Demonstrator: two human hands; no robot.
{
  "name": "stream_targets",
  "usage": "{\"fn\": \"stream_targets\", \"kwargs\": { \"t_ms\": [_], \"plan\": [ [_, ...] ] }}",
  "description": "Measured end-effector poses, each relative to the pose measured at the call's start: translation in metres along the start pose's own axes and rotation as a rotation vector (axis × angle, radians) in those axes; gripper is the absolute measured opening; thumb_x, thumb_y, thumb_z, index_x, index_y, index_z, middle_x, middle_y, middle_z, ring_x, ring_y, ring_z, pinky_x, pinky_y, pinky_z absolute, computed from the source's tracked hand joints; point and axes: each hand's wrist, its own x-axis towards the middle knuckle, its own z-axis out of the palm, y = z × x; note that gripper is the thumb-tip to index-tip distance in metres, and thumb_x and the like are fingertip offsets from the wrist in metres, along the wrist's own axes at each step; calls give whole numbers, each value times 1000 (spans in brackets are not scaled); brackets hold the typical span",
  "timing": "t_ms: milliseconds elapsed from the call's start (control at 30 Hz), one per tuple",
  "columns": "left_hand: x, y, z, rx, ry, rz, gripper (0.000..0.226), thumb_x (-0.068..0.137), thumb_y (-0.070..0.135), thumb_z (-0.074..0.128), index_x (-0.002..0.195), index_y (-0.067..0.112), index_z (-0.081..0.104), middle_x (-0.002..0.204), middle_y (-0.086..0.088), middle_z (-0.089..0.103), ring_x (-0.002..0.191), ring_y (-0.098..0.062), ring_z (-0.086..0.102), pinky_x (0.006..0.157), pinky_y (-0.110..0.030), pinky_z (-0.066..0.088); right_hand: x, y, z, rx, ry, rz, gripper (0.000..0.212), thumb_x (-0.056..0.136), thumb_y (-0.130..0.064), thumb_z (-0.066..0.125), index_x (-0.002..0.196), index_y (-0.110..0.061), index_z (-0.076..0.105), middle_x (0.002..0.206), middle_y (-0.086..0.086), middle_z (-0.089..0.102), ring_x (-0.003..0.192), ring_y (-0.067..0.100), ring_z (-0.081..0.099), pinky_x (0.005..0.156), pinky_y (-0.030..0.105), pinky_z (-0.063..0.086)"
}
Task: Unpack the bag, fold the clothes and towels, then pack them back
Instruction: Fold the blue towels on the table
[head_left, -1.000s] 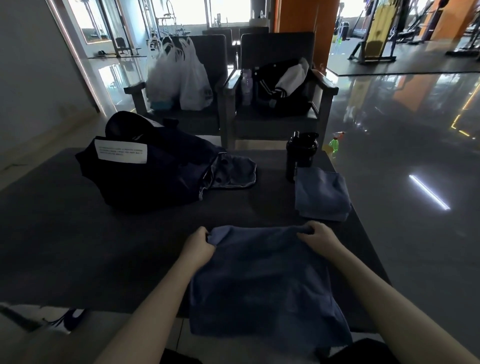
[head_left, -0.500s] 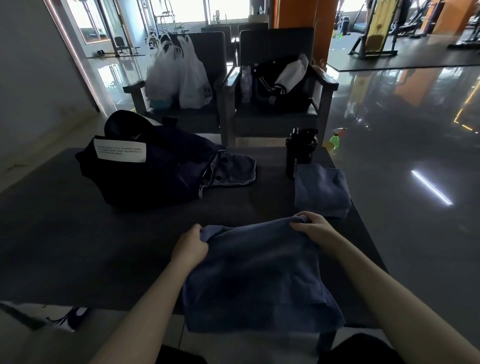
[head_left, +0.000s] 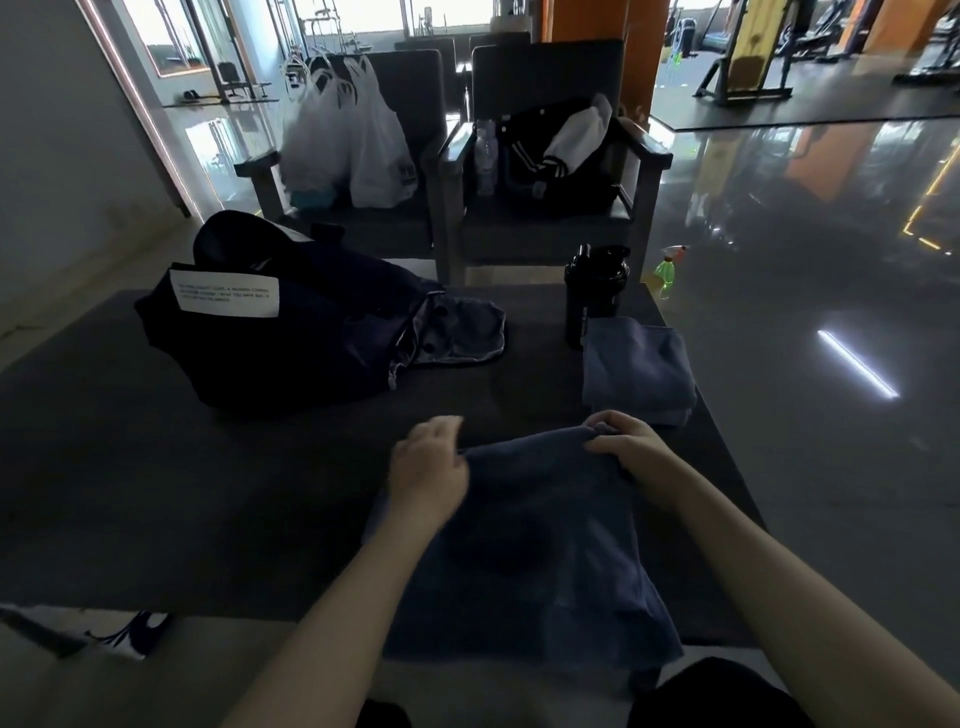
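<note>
While both hands are working near the front edge of the dark table (head_left: 156, 493), a wide bare stretch of tabletop is lying to the left of the left hand (head_left: 428, 467), running out to the table's left edge. Beyond that stretch, up and to the left of the fingers, a dark bag (head_left: 291, 343) is slumping with a white label (head_left: 226, 299) showing. A bluish garment (head_left: 462, 332) is lying against the bag's right end, well apart from either hand.

The left hand is hovering at the far left corner of the blue towel (head_left: 540, 545) with its fingers curled. Motion blur is hiding whether they are pinching the cloth or only touching it, so I cannot tell. The towel is spreading from under both hands toward the person, and its near end is hanging over the table's front edge.

The right hand (head_left: 623, 441) is pinching the towel's far right corner, with the cloth bunching under its fingertips. Just beyond those fingertips a folded towel (head_left: 636, 371) is sitting near the table's right edge. A black bottle (head_left: 595, 291) is standing upright at that towel's far left corner. To the right of the right hand only a narrow strip of tabletop is showing before the edge drops to the glossy floor (head_left: 831, 415).
</note>
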Motion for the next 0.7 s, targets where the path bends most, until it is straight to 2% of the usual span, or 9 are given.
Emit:
{"fn": "stream_targets", "kwargs": {
  "t_ms": [67, 133, 267, 400, 500, 600, 700],
  "plan": [
    [4, 31, 12, -28, -69, 193, 53, 94, 19, 46, 145, 22, 34, 147, 3, 40, 137, -15, 30, 113, -34, 18, 0, -1, 3, -40, -36, -25, 19, 81, 10, 59, 89, -7, 63, 79, 8, 55, 71, 14, 54, 61, 21, 47],
    [10, 50, 23, 7, -153, 247, 50, 95, 18, 43, 144, 22, 36, 143, 1, 46, 135, -18, 33, 112, -35, 17, 0, -4, -1, -108, -57, -40, 18, 81, 9, 61, 87, -7, 64, 77, 7, 55, 69, 13, 53, 58, 16, 47],
    [20, 55, 30, 29, -219, 218, 36, 96, 16, 39, 127, 21, 56, 125, -1, 57, 116, -22, 44, 98, -36, 31, -1, -11, -23, -287, -148, 3, 13, 82, 1, 65, 82, -12, 63, 69, 0, 55, 61, 8, 50, 52, 13, 42],
    [18, 53, 31, -61, -239, 206, 31, 96, 16, 42, 123, 18, 58, 123, -1, 57, 114, -21, 48, 99, -38, 36, -4, -13, -40, -410, -310, 52, 16, 84, -1, 64, 95, -13, 64, 73, -5, 59, 60, 1, 53, 56, 14, 42],
    [12, 51, 32, -76, -239, 199, 31, 95, 12, 43, 121, 17, 59, 120, -2, 58, 112, -22, 50, 97, -38, 39, -8, -14, -43, -479, -391, 57, 15, 84, -3, 66, 93, -15, 65, 71, -10, 63, 58, -3, 55, 58, 15, 42],
    [11, 51, 31, -70, -221, 196, 32, 94, 9, 42, 120, 17, 60, 120, -3, 59, 111, -23, 51, 96, -38, 40, -11, -14, -45, -544, -410, 44, 11, 83, -5, 68, 82, -16, 66, 64, -10, 61, 56, 0, 52, 56, 14, 42],
    [11, 52, 30, -60, -214, 200, 33, 93, 9, 42, 120, 16, 60, 120, -3, 59, 111, -23, 51, 96, -38, 39, -14, -12, -44, -585, -352, -32, 12, 84, -4, 66, 80, -14, 64, 68, -3, 59, 57, 4, 49, 55, 15, 42]
  ]
}}
